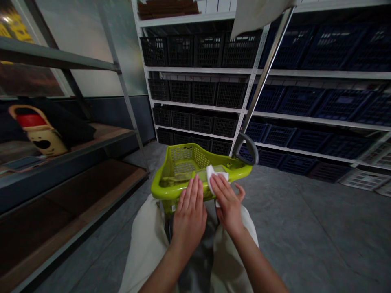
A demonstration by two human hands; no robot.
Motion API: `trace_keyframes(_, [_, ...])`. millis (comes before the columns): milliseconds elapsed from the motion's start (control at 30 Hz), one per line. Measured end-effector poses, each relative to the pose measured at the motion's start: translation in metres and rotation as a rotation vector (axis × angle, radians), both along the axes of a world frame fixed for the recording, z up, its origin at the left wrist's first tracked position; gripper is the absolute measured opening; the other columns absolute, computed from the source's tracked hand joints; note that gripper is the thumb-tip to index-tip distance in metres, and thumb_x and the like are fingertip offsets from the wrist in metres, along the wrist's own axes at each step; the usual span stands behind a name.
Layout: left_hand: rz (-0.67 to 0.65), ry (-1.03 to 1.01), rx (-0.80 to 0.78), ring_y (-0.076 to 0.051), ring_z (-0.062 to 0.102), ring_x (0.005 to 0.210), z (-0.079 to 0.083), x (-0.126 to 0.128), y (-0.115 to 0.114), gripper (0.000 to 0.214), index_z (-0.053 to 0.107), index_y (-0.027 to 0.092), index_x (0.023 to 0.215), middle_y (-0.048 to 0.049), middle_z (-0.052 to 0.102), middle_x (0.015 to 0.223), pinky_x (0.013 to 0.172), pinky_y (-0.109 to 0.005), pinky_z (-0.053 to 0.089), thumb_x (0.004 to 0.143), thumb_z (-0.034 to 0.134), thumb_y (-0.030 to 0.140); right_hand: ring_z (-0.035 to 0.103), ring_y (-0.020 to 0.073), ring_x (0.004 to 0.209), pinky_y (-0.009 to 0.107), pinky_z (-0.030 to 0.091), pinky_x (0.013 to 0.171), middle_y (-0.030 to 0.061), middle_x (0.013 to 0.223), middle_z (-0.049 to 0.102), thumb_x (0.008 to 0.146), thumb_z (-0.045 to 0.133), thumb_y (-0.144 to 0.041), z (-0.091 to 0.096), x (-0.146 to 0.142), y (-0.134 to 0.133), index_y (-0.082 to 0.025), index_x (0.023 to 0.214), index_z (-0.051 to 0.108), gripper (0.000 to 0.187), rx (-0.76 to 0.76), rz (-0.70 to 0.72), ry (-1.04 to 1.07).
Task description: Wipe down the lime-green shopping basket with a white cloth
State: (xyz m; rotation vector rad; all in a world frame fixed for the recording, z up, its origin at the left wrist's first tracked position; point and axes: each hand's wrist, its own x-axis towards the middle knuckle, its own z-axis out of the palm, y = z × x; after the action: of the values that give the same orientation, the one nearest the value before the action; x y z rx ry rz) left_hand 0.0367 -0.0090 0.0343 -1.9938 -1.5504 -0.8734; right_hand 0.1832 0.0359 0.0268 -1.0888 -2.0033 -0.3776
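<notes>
A lime-green plastic shopping basket [171, 191] with latticed walls stands right in front of my knees. From its right end rises a metal pole [269, 67] with a dark grey loop handle [252, 148] near its foot. My left hand [191, 207] lies on the near rim, its fingers stretched out and side by side, holding nothing. A white cloth [224, 176], perhaps a paper wipe, is pressed against the rim under the fingers of my right hand [227, 199]. The right thumb is hidden, and part of the cloth is covered.
White shelving [201, 103] beyond the basket carries rows of black crates [204, 92] and blue crates [340, 101]. At left, a metal-framed rack [131, 110] holds a cream bottle [47, 138] with a red top and a flat phone-like object [26, 162]. Grey floor [293, 219] extends to the right.
</notes>
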Motion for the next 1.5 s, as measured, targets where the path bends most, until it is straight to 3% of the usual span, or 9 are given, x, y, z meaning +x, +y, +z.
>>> trace_keyframes(133, [-0.004, -0.013, -0.003, -0.027, 0.031, 0.148, -0.002, 0.003, 0.002, 0.072, 0.008, 0.007, 0.157, -0.0160, 0.032, 0.159, 0.118, -0.041, 0.028, 0.095, 0.041, 0.020, 0.049, 0.0247, 0.137, 0.049, 0.021, 0.109, 0.0071, 0.147, 0.054, 0.069, 0.035, -0.001, -0.008, 0.013, 0.013, -0.032, 0.155, 0.027, 0.091, 0.054, -0.296, 0.221])
trace_keyframes(333, [-0.011, -0.011, 0.001, -0.026, 0.028, 0.149, -0.005, 0.007, 0.005, 0.068, 0.016, 0.008, 0.157, -0.0142, 0.029, 0.161, 0.120, -0.041, 0.024, 0.094, 0.039, 0.018, 0.031, 0.0211, 0.148, 0.051, 0.004, 0.120, 0.0047, 0.156, 0.041, 0.071, 0.037, -0.003, -0.012, -0.009, -0.010, -0.029, 0.157, 0.019, 0.092, -0.039, -0.011, -0.019])
trace_keyframes(533, [0.005, 0.002, -0.016, -0.024, 0.027, 0.150, -0.001, 0.011, 0.005, 0.067, 0.013, 0.006, 0.157, -0.0139, 0.028, 0.161, 0.121, -0.039, 0.022, 0.097, 0.038, 0.022, 0.031, 0.0229, 0.148, 0.058, 0.011, 0.120, 0.0070, 0.158, 0.038, 0.075, 0.032, -0.001, -0.021, 0.006, 0.010, -0.029, 0.157, 0.021, 0.088, -0.008, -0.250, 0.301])
trace_keyframes(700, [-0.022, -0.007, -0.005, -0.026, 0.025, 0.150, -0.002, 0.013, 0.004, 0.069, 0.011, 0.008, 0.157, -0.0147, 0.029, 0.161, 0.120, -0.042, 0.024, 0.095, 0.038, 0.019, 0.029, 0.0204, 0.149, 0.052, 0.008, 0.123, 0.0030, 0.156, 0.041, 0.079, 0.039, -0.004, -0.023, 0.002, 0.003, -0.031, 0.157, 0.021, 0.085, -0.032, 0.027, 0.011])
trace_keyframes(900, [-0.045, -0.039, -0.014, -0.026, 0.027, 0.149, 0.000, 0.015, 0.004, 0.070, 0.005, 0.007, 0.157, -0.0155, 0.028, 0.161, 0.119, -0.042, 0.026, 0.096, 0.036, 0.019, 0.027, 0.0220, 0.150, 0.058, 0.015, 0.120, 0.0060, 0.158, 0.038, 0.075, 0.033, -0.002, -0.025, 0.016, 0.016, -0.030, 0.157, 0.021, 0.088, -0.002, -0.205, 0.301])
trace_keyframes(1067, [-0.037, -0.042, -0.009, -0.026, 0.026, 0.150, -0.002, 0.014, 0.006, 0.069, 0.009, 0.009, 0.158, -0.0140, 0.028, 0.161, 0.120, -0.042, 0.023, 0.095, 0.037, 0.020, 0.027, 0.0210, 0.150, 0.053, 0.012, 0.122, 0.0038, 0.157, 0.040, 0.075, 0.037, -0.004, -0.025, 0.008, 0.008, -0.029, 0.157, 0.022, 0.087, -0.009, 0.047, 0.020])
trace_keyframes(1267, [-0.045, -0.022, -0.003, -0.025, 0.024, 0.151, -0.005, 0.011, 0.005, 0.067, 0.009, 0.007, 0.157, -0.0143, 0.027, 0.161, 0.120, -0.041, 0.023, 0.098, 0.037, 0.022, 0.029, 0.0231, 0.149, 0.058, 0.019, 0.118, 0.0078, 0.157, 0.039, 0.079, 0.031, -0.004, -0.035, 0.006, 0.019, -0.029, 0.157, 0.023, 0.082, 0.061, -0.228, 0.372])
trace_keyframes(1433, [-0.063, -0.043, 0.018, -0.025, 0.022, 0.151, -0.007, 0.011, 0.006, 0.065, 0.011, 0.010, 0.158, -0.0137, 0.028, 0.161, 0.121, -0.042, 0.022, 0.099, 0.036, 0.023, 0.034, 0.0208, 0.147, 0.051, 0.013, 0.122, 0.0039, 0.153, 0.046, 0.080, 0.038, -0.006, -0.033, 0.005, 0.016, -0.030, 0.156, 0.024, 0.082, 0.079, 0.045, 0.022])
trace_keyframes(1500, [-0.064, -0.047, 0.013, -0.025, 0.022, 0.151, -0.007, 0.011, 0.006, 0.066, 0.010, 0.009, 0.158, -0.0139, 0.028, 0.161, 0.121, -0.042, 0.022, 0.099, 0.036, 0.023, 0.036, 0.0206, 0.146, 0.053, 0.012, 0.122, 0.0033, 0.152, 0.047, 0.078, 0.035, -0.004, -0.031, 0.009, 0.021, -0.032, 0.156, 0.025, 0.083, 0.095, -0.041, 0.112])
